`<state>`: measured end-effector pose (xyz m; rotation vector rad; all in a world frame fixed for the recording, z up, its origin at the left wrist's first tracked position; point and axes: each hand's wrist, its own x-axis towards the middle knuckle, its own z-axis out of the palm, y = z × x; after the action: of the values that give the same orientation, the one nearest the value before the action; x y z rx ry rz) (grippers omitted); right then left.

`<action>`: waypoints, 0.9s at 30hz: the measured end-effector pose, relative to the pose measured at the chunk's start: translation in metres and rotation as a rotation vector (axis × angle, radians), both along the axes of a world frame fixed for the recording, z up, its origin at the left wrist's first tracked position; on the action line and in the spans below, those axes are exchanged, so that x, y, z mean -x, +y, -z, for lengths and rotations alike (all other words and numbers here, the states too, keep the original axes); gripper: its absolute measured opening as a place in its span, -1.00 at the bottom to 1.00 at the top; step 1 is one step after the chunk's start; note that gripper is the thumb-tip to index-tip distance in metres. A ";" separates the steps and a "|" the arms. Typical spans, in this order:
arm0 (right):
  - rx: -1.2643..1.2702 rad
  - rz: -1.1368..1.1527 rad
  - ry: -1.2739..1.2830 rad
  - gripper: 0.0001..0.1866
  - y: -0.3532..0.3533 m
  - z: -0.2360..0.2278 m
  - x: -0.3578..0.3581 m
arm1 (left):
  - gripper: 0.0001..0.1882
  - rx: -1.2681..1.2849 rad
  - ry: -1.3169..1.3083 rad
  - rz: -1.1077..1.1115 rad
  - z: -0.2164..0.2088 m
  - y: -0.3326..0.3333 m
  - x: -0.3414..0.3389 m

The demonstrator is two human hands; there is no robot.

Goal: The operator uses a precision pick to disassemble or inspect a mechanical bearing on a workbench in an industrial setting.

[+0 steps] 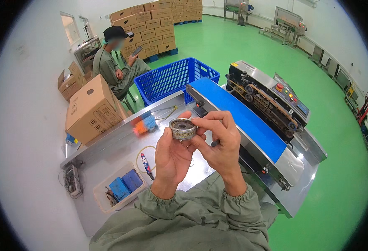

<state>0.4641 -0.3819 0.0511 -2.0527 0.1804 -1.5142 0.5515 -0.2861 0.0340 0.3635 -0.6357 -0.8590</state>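
Observation:
Both hands are raised over the steel table, holding a round metal wheel (183, 129) with a dark hollow centre and small marks around its rim. My left hand (171, 157) supports it from the left and below, thumb against its side. Fingers of my right hand (221, 138) pinch its right edge and top rim. A small dark piece shows beside the right palm; I cannot make out what it is. Below on the table, a patterned-handled tool (146, 166) lies near a thin yellow loop (141, 155). An orange and blue bundle (145, 125) lies farther back, blurred.
A sealing machine (267, 98) with a blue conveyor belt (242, 117) stands right. A plastic tray (103, 200) holds blue boxes at lower left. Beyond are a blue crate (171, 77), a carton (94, 111), and a seated person (117, 69) holding a phone. Stacked cartons (150, 29) stand behind.

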 end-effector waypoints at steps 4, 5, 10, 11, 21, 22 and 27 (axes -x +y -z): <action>-0.015 -0.024 -0.003 -0.55 -0.001 0.001 0.000 | -0.42 -0.014 -0.032 -0.031 0.001 -0.001 0.000; -0.018 -0.026 0.001 -0.55 -0.001 0.001 0.000 | -0.42 -0.019 -0.039 -0.039 0.001 -0.001 0.000; -0.035 -0.029 0.007 -0.56 -0.002 0.003 0.001 | -0.42 -0.006 -0.051 -0.034 0.002 -0.001 0.000; -0.037 -0.033 0.000 -0.56 -0.003 0.004 0.000 | -0.42 -0.007 -0.046 -0.039 0.002 -0.001 0.001; -0.023 -0.011 0.010 -0.57 -0.002 0.003 0.002 | -0.38 0.030 -0.051 -0.028 0.001 -0.001 0.003; -0.023 -0.010 0.010 -0.57 -0.002 0.003 0.002 | -0.37 0.016 -0.057 -0.043 0.001 -0.001 0.004; -0.026 -0.010 0.011 -0.56 -0.001 0.004 0.002 | -0.36 -0.005 -0.065 -0.047 0.003 0.000 0.003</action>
<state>0.4620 -0.3833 0.0474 -2.0396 0.1931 -1.4871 0.5489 -0.2865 0.0314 0.4108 -0.6827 -0.8067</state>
